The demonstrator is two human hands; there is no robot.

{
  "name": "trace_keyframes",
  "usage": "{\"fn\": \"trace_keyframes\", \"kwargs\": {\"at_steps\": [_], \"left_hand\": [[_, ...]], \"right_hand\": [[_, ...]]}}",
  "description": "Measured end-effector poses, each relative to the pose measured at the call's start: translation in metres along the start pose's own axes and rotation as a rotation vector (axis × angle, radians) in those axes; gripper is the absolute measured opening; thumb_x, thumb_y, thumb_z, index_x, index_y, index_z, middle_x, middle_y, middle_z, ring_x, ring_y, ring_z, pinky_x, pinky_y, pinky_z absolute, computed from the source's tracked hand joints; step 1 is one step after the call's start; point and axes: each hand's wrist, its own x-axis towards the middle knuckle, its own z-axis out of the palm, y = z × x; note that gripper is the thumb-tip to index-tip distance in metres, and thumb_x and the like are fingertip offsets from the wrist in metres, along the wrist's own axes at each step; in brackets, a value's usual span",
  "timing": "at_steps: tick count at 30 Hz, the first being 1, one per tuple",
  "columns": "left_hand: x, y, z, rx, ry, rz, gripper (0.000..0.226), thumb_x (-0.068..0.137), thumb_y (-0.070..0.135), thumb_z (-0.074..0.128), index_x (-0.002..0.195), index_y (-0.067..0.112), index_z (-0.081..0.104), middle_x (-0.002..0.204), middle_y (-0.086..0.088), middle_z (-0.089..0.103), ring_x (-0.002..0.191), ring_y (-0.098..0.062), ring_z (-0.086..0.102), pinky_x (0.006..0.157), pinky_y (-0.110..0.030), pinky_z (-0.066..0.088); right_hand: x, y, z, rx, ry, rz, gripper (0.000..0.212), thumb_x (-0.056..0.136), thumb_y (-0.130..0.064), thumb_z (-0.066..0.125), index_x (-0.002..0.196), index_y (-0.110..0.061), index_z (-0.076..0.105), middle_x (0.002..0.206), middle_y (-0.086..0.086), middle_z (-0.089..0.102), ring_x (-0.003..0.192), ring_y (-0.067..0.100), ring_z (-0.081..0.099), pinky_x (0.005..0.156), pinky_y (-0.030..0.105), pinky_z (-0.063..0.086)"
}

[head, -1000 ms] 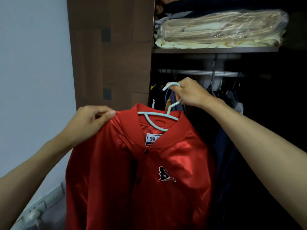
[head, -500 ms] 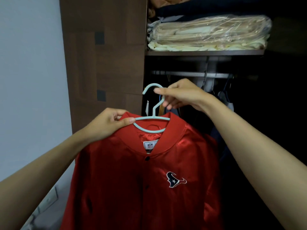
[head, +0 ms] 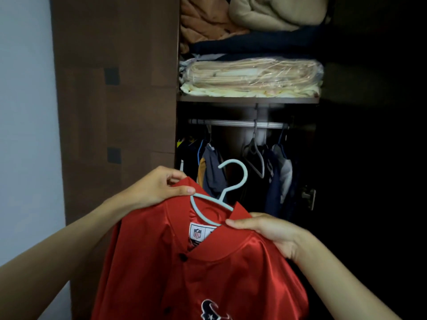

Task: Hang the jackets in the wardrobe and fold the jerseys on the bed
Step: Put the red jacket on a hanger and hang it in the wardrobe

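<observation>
My left hand (head: 159, 188) and right hand (head: 265, 229) each pinch a shoulder of the shiny red satin jacket (head: 208, 269), draped on its pale blue plastic hanger (head: 228, 181). The hook rises between my hands (nobody holds it), with the wardrobe's silver metal rail (head: 238, 123) above and beyond, nearer my right hand.

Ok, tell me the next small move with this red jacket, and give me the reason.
Probably lift the jacket and hook the light blue hanger over the rail, in the gap between the hung clothes. The left hand grips the collar at the hanger's shoulder and the right hand holds the other side, so the hook is free but sits below the rail.
</observation>
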Motion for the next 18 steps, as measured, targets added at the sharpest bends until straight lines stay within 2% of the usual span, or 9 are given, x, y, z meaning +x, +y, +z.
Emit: {"fn": "trace_keyframes", "kwargs": {"at_steps": [3, 6, 8, 9, 11, 12, 14, 16, 18], "left_hand": [[0.015, -0.016, 0.004, 0.215, 0.107, 0.035, 0.020, 0.083, 0.042, 0.076, 0.096, 0.027, 0.074, 0.083, 0.017, 0.072, 0.076, 0.002, 0.065, 0.074, -0.011, 0.046], [0.027, -0.033, 0.009, 0.227, 0.174, 0.027, 0.026, 0.085, 0.046, 0.072, 0.104, 0.029, 0.070, 0.090, 0.013, 0.071, 0.079, 0.001, 0.062, 0.072, -0.009, 0.043], [0.035, -0.038, 0.016, 0.153, 0.182, -0.004, 0.021, 0.088, 0.044, 0.070, 0.103, 0.029, 0.069, 0.090, 0.014, 0.070, 0.076, -0.003, 0.058, 0.075, -0.016, 0.045], [0.040, -0.038, 0.020, 0.127, 0.178, -0.010, 0.019, 0.089, 0.044, 0.069, 0.101, 0.029, 0.069, 0.089, 0.013, 0.069, 0.074, -0.004, 0.057, 0.076, -0.020, 0.045], [0.047, -0.033, 0.029, 0.109, 0.172, 0.001, 0.018, 0.090, 0.043, 0.069, 0.100, 0.028, 0.069, 0.089, 0.008, 0.068, 0.068, -0.002, 0.053, 0.073, -0.020, 0.043], [0.050, -0.029, 0.033, 0.093, 0.169, 0.015, 0.019, 0.090, 0.042, 0.069, 0.100, 0.026, 0.068, 0.089, 0.006, 0.068, 0.065, 0.000, 0.052, 0.071, -0.017, 0.042], [0.056, -0.024, 0.037, 0.059, 0.165, 0.046, 0.023, 0.090, 0.039, 0.070, 0.104, 0.020, 0.067, 0.088, -0.001, 0.068, 0.061, 0.003, 0.052, 0.065, -0.011, 0.041], [0.060, -0.023, 0.038, 0.060, 0.175, 0.074, 0.027, 0.090, 0.037, 0.071, 0.106, 0.016, 0.066, 0.090, -0.007, 0.069, 0.061, 0.000, 0.050, 0.063, -0.012, 0.040], [0.063, -0.024, 0.036, 0.077, 0.170, 0.092, 0.029, 0.090, 0.036, 0.071, 0.108, 0.015, 0.065, 0.092, -0.010, 0.069, 0.064, -0.005, 0.049, 0.063, -0.015, 0.040]], "right_hand": [[-0.029, 0.006, 0.004, 0.190, 0.026, 0.004, 0.037, 0.082, -0.009, 0.082, 0.116, 0.005, 0.074, 0.111, 0.023, 0.075, 0.089, 0.028, 0.077, 0.092, 0.041, 0.060], [-0.057, -0.001, 0.007, 0.364, 0.092, -0.119, 0.058, 0.066, -0.002, 0.090, 0.120, 0.007, 0.071, 0.120, 0.026, 0.071, 0.109, 0.034, 0.072, 0.106, 0.043, 0.051], [-0.076, -0.015, 0.013, 0.335, 0.256, -0.232, 0.039, 0.078, -0.001, 0.077, 0.115, 0.008, 0.072, 0.117, 0.029, 0.071, 0.111, 0.034, 0.070, 0.109, 0.036, 0.049], [-0.081, -0.025, 0.016, 0.292, 0.319, -0.253, 0.018, 0.092, 0.002, 0.063, 0.102, 0.007, 0.076, 0.099, 0.028, 0.075, 0.095, 0.026, 0.076, 0.097, 0.026, 0.055], [-0.085, -0.038, 0.014, 0.179, 0.432, -0.244, 0.041, 0.106, -0.002, 0.043, 0.081, -0.007, 0.075, 0.053, 0.014, 0.069, 0.046, 0.010, 0.068, 0.053, 0.014, 0.055], [-0.086, -0.043, 0.014, 0.124, 0.461, -0.236, 0.037, 0.107, -0.005, 0.041, 0.083, -0.011, 0.068, 0.043, 0.006, 0.063, 0.034, 0.006, 0.060, 0.042, 0.013, 0.049], [-0.080, -0.049, 0.018, 0.069, 0.543, -0.276, 0.022, 0.107, -0.010, 0.044, 0.104, -0.007, 0.066, 0.040, 0.000, 0.061, 0.032, 0.003, 0.058, 0.040, 0.011, 0.046], [-0.071, -0.045, 0.026, 0.014, 0.521, -0.275, 0.029, 0.105, -0.011, 0.049, 0.125, 0.005, 0.064, 0.060, 0.012, 0.072, 0.054, 0.005, 0.071, 0.055, 0.012, 0.052], [-0.051, -0.036, 0.028, 0.030, 0.551, -0.265, 0.029, 0.099, -0.002, 0.057, 0.083, 0.007, 0.079, 0.067, 0.017, 0.074, 0.057, 0.013, 0.073, 0.054, 0.019, 0.056]]}}
